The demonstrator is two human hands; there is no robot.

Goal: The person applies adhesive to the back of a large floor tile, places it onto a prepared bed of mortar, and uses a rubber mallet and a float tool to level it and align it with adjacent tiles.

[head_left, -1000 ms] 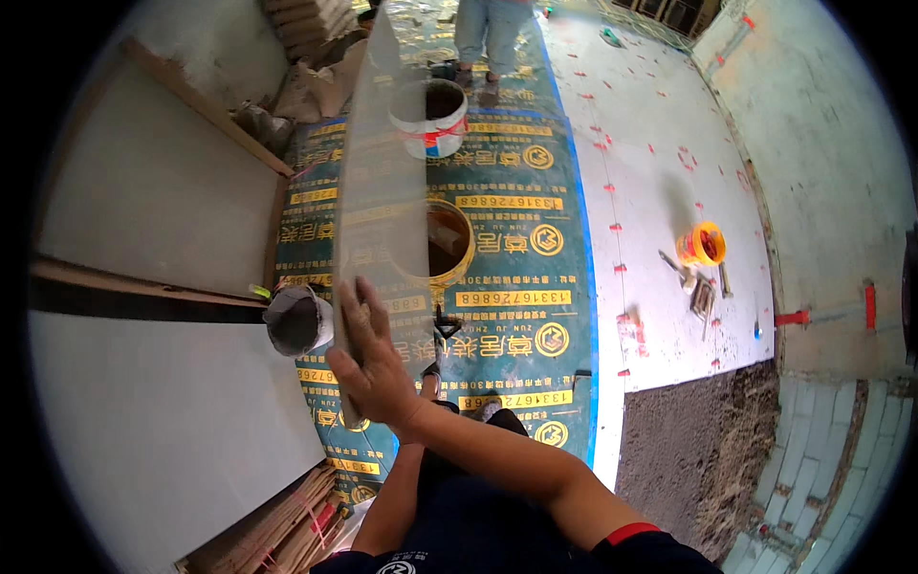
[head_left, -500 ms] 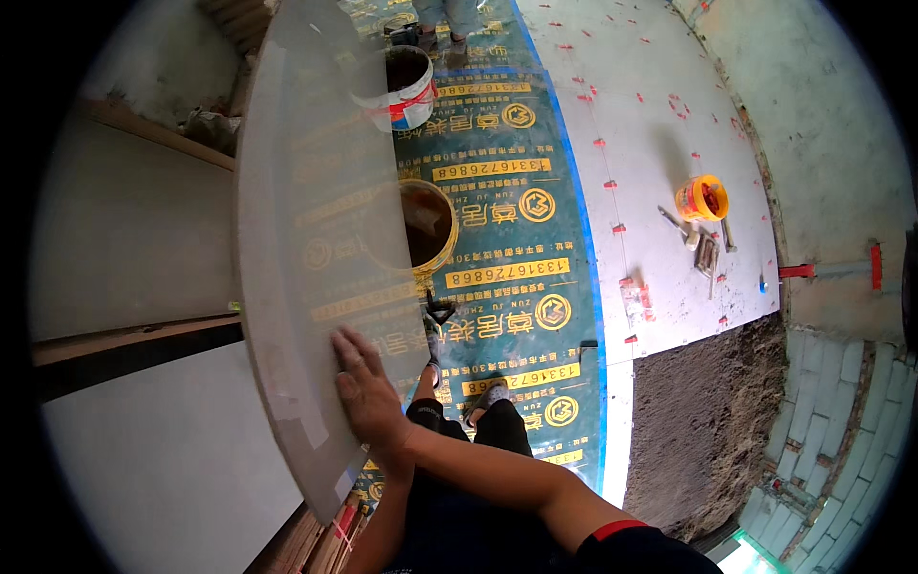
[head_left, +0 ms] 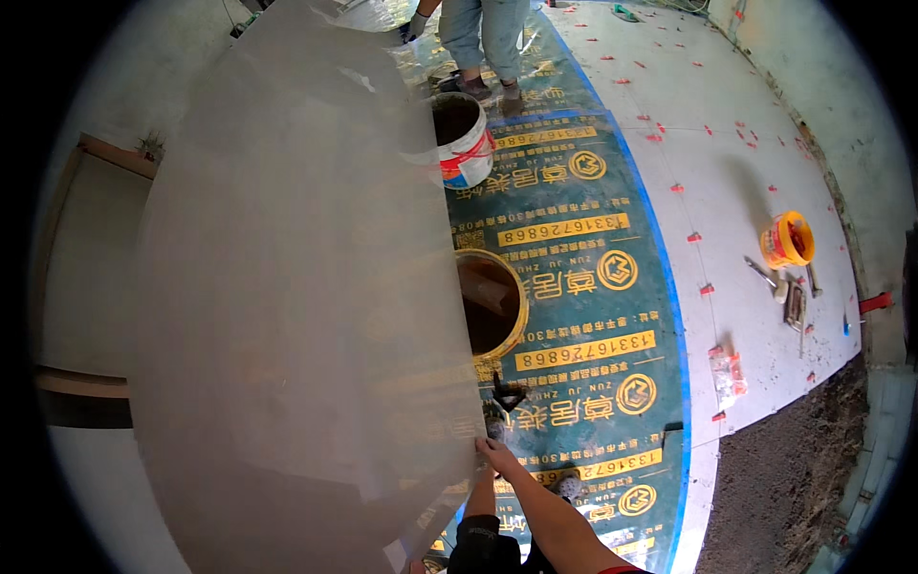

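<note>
Your floor sheet is glossy green film with yellow print; the white bucket at 12 o'clock and the yellow bucket near view centre are round and open-topped. The slab is a broad, flat, pale grey plate with a smooth, reflective face. It fills your 9 o'clock side, long axis pointing 12-to-6 o'clock. Your right hand grasps its edge at 6 o'clock. Your left hand barely shows; its grip cannot be told.
</note>
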